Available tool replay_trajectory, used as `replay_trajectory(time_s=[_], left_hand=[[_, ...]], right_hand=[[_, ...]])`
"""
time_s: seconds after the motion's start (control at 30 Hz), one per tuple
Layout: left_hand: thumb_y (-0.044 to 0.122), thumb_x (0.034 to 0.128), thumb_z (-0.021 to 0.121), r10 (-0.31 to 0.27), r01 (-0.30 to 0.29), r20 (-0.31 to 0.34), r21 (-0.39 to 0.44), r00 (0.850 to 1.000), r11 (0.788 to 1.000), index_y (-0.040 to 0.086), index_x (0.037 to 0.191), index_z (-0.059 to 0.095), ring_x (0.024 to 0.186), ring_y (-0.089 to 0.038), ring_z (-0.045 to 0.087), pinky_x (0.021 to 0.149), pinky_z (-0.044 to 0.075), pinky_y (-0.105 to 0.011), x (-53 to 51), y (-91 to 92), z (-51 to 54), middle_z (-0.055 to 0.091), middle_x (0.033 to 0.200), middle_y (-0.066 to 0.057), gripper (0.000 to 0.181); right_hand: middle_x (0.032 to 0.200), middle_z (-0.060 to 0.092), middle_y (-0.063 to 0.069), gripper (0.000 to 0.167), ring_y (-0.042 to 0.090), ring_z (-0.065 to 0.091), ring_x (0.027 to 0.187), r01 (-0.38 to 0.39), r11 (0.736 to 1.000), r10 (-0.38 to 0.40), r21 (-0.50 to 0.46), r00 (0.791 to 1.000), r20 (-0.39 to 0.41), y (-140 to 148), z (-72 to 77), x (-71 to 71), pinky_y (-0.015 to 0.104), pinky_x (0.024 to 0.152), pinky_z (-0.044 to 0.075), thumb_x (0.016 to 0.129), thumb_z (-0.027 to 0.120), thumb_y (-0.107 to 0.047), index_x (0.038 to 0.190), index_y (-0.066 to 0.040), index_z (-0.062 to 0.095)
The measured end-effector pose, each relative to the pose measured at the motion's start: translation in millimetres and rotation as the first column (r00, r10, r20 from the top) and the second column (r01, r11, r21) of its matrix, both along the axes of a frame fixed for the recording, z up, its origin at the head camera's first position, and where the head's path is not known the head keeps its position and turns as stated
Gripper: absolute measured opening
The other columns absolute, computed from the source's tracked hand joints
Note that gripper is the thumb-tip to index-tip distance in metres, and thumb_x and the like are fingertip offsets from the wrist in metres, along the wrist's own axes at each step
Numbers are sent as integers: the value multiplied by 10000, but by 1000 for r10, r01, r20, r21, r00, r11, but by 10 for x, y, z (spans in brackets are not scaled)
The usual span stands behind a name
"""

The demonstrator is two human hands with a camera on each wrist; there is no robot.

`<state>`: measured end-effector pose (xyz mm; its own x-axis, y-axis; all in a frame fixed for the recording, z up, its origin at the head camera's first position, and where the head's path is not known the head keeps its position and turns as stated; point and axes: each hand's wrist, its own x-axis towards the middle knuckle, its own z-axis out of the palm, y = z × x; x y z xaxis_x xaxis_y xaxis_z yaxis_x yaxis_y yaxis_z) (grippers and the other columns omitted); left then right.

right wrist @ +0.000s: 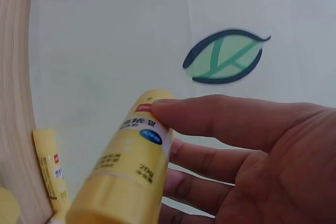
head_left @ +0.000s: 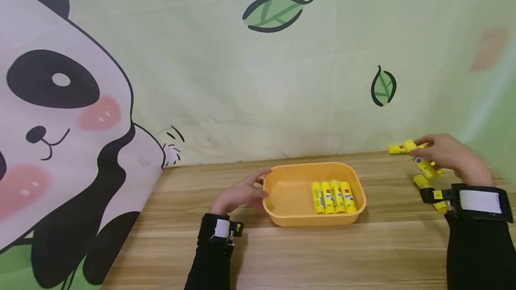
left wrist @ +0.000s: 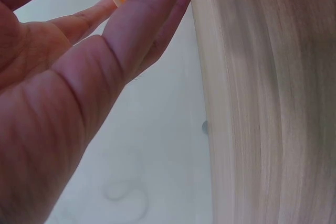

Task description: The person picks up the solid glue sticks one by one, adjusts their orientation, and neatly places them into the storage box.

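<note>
My left hand (head_left: pixel 240 193) rests at the left end of an orange plastic tray (head_left: pixel 278 220), fingers fairly straight and touching its wall. A corner of the tray also shows by the fingertips in the left wrist view. Several yellow glue sticks (head_left: pixel 333 197) lie side by side in the tray's right half. At the far right, my right hand (head_left: pixel 449 153) pinches another glue stick (right wrist: pixel 128 163) between thumb and fingers, tilted and above the table. Around that hand lie more glue sticks, one by the wall (head_left: pixel 396 149) and one nearer (head_left: pixel 422 181), partly hidden by hand and wrist camera.
The wood-grain table (head_left: pixel 322 254) meets a pale green cloth backdrop (head_left: pixel 201 57) behind the tray. A large panda print (head_left: pixel 52 124) covers the left side of the cloth. Wrist cameras are strapped over both black sleeves.
</note>
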<state>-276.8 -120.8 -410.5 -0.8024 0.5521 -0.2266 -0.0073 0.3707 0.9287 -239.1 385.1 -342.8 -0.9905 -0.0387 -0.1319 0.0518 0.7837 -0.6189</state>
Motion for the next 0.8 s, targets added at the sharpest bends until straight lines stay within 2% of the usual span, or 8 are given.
replay_trajectory(time_s=[0.2, 0.53, 0.8], left_hand=[[50, 985, 645, 4, -4, -3, -4, 1000, 1000, 139, 1630, 323, 1113, -341, 640, 920, 617, -469, -4, 7, 4, 368, 1477, -270, 727], [49, 982, 640, 0, 0, 1, -5, 1000, 1000, 139, 1631, 319, 1144, -352, 625, 940, 607, -483, -2, 12, 3, 363, 1481, -267, 729], [50, 980, 646, 8, -8, 5, -1, 1000, 1000, 151, 1629, 326, 1144, -352, 625, 943, 604, -492, 2, 4, -3, 359, 1489, -266, 731]], right_hand=[[1229, 535, 426, 603, 281, 592, 827, -34, 999, 34, 7, 998, -53, -210, 38, -29, 340, 623, 566, 1049, 583, -199, 1429, 220, 374], [1106, 635, 301, 548, 276, 619, 849, -84, 996, 83, -10, 994, -74, -649, 92, -87, 367, 699, 588, 1023, 617, -175, 1433, 135, 429], [990, 668, 189, 507, 239, 588, 770, -129, 990, 124, -52, 988, -94, -873, 103, -75, 321, 628, 552, 1029, 622, -159, 1442, 77, 447]])
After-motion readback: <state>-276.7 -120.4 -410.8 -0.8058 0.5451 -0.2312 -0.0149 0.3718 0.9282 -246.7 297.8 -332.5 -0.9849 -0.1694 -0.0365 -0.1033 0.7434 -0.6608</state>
